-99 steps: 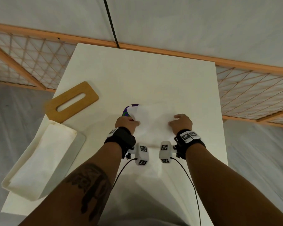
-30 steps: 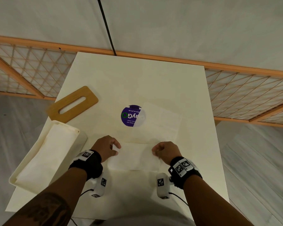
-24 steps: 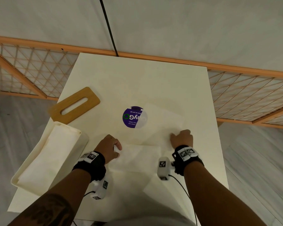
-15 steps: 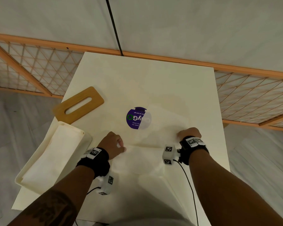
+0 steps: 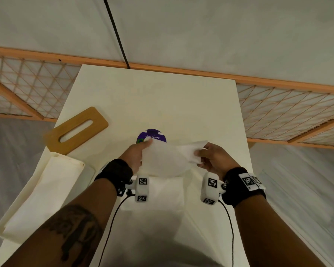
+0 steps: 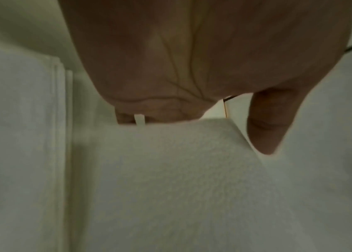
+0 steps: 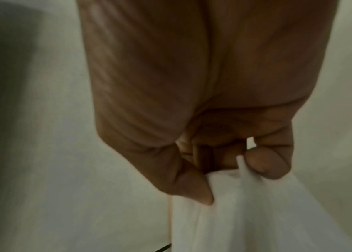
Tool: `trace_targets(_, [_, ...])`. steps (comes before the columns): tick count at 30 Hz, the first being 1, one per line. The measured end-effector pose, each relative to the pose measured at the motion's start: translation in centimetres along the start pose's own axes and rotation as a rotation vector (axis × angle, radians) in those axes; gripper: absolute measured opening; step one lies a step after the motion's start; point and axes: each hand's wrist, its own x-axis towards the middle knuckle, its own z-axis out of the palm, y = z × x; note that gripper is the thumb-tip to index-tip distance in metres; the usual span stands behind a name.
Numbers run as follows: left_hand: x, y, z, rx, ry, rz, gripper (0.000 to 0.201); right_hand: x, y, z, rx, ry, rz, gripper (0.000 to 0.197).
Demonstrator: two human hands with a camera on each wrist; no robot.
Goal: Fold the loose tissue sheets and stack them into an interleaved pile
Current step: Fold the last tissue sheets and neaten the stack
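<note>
A white tissue sheet (image 5: 165, 160) hangs slack in the air between my two hands, above the middle of the white table (image 5: 162, 97). My left hand (image 5: 145, 144) pinches its left corner and my right hand (image 5: 201, 154) pinches its crumpled right edge. In the left wrist view the textured tissue sheet (image 6: 181, 170) runs out from under the curled fingers, with the thumb (image 6: 263, 133) on its edge. The right wrist view shows two fingertips (image 7: 265, 168) squeezing bunched tissue (image 7: 246, 218). A folded sheet (image 5: 162, 191) lies flat on the table under my wrists.
A round purple sticker (image 5: 152, 135) shows just beyond the held sheet. A wooden lid with a slot (image 5: 77, 130) lies at the left, and nearer me a white tray (image 5: 69, 160) holds white tissue. An orange lattice railing (image 5: 289, 108) runs behind the table.
Half a second ago both hands were low on the table at the flat sheets. Now they have lifted one sheet off the table, and the left hand has moved forward towards the purple sticker.
</note>
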Motion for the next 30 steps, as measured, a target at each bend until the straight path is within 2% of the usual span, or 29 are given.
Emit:
trace_targets(2, [-0.8,0.5,0.4,-0.078,-0.099,0.002,0.031,-0.5,-0.4,-0.1,-0.033,-0.034,-0.022,0.027])
trace_targets(5, [-1.4,1.1,0.3,-0.032,-0.147,0.109,0.035,-0.8,-0.9,-0.7,-0.100,-0.036,-0.029,0.026])
trace_targets(8, [-1.3,1.4,-0.5,0.027,-0.154,0.165,0.047,-0.7,-0.9,-1.2,-0.158,-0.033,-0.034,0.031])
trace_targets(11, [-1.7,1.4,-1.9,0.084,-0.228,0.204,0.066,-0.7,-0.9,-1.1,-0.157,0.011,-0.045,0.043])
trace_targets(13, [-2.0,1.4,-2.7,0.102,-0.258,0.211,0.077,-0.7,-0.9,-0.6,-0.136,0.030,-0.050,0.036])
trace_targets(14, [-2.2,1.3,-2.9,0.119,-0.258,0.210,0.074,-0.6,-0.8,-0.4,-0.124,0.032,-0.050,0.033])
trace_targets(16, [-2.5,1.4,-3.1,0.145,-0.232,0.210,0.057,-0.5,-0.7,0.1,-0.115,0.041,-0.042,0.029])
trace_targets(19, [-2.9,1.6,-3.2,0.217,-0.139,0.263,0.039,-0.6,-0.6,0.7,-0.128,0.040,-0.023,0.021])
trace_targets(21, [-3.0,1.7,-3.5,0.257,-0.082,0.296,0.034,-0.8,-0.5,0.9,-0.151,0.015,-0.004,0.020])
trace_targets(25, [-3.4,1.9,-4.5,0.291,-0.044,0.337,0.030,-1.3,-0.5,0.8,-0.158,-0.051,0.018,0.035])
trace_targets(30, [-3.9,2.0,-4.8,0.300,-0.044,0.354,0.030,-2.3,-1.1,1.0,-0.147,-0.104,-0.005,0.030])
